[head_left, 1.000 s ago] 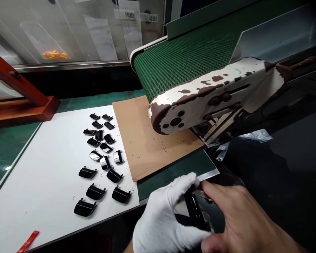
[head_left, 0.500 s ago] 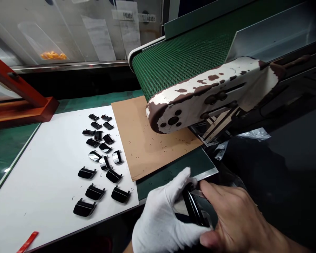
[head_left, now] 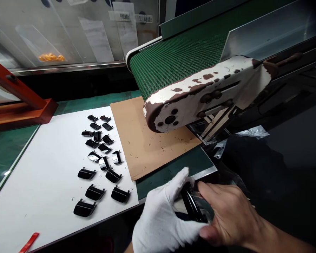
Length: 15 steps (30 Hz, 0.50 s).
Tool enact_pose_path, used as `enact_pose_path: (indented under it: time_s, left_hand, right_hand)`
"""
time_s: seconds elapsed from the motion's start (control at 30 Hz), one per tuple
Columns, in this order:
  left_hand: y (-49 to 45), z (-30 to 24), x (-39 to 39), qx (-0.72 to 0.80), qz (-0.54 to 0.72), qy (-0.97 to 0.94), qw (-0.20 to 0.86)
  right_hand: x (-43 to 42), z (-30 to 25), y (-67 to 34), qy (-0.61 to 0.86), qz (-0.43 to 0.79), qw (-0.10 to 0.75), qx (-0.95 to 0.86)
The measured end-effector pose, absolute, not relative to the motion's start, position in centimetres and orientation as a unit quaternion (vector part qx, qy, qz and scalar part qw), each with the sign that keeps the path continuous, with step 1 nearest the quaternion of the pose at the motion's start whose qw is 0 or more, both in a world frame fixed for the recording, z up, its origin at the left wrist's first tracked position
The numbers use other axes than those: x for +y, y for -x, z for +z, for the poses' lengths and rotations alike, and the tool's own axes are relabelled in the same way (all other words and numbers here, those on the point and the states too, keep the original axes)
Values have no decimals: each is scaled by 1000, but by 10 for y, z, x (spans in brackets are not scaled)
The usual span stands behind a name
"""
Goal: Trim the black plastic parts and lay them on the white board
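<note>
Fingers (head_left: 179, 181) of cotton-gloved left hand (head_left: 160, 219) and bare right hand (head_left: 226, 211) grip glossy black part (head_left: 191, 205).

The head-worn camera faces forward and down, close above the left hand (head_left: 163, 214) and right hand (head_left: 229, 214).

Black plastic trim parts (head_left: 85, 208) on the sheet are high-gloss, smooth, mirror-like on their faces, and the held plastic part (head_left: 191, 207) looks just as glossy. Left hand (head_left: 158, 221) wears a white cloth glove, matt, soft knit. Right hand (head_left: 229, 214) is bare skin. White sheet (head_left: 42, 168) is smooth, matt to satin. Brown paper sheet (head_left: 129, 147) is matt kraft. Green conveyor belt (head_left: 173, 66) is woven-look plastic mesh, rough texture. Conveyor end housing (head_left: 200, 95) has chipped white paint over brown. Side guard (head_left: 265, 35) is smooth brushed metal. Orange-red stand (head_left: 23, 116) looks like glossy varnished wood.
</note>
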<state>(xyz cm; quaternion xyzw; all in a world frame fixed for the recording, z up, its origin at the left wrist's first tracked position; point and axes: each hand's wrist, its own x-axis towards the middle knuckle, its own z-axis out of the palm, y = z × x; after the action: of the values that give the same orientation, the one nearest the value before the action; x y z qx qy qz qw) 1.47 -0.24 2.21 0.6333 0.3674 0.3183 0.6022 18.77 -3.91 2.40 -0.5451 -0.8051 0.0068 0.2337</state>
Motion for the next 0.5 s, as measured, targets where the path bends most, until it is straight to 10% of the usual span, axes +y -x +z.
enact_pose_path:
  time_s: [0.5]
  left_hand:
    - [-16, 19, -4, 370, 317, -632, 603]
  right_hand:
    - [-40, 19, -189, 529, -9, 237, -815]
